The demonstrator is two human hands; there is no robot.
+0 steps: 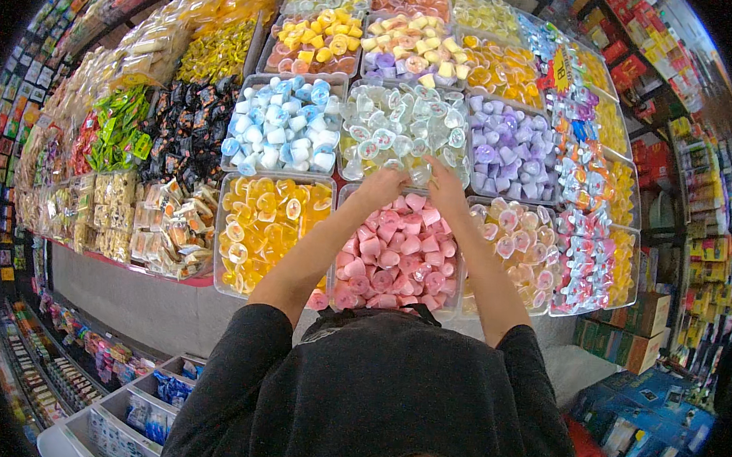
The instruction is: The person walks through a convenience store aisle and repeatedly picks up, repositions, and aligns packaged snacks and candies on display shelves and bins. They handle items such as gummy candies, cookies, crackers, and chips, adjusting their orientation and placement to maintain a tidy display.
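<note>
Both arms reach forward over a bin of pink jelly cups. My left hand is at the near edge of a bin of clear jelly cups, its fingers bent down among the nearest cups. Beside it, my right hand touches the same bin's near right part, index finger stretched forward. Whether either hand holds a cup cannot be told. Blue and white cups fill the bin to the left, and purple cups the one to the right.
Yellow jelly cups lie at the near left, pale pink-topped ones at the near right. Black-wrapped sweets and packaged snacks spread further left. Cardboard boxes stand low at the right. A grey divided tray is at the lower left.
</note>
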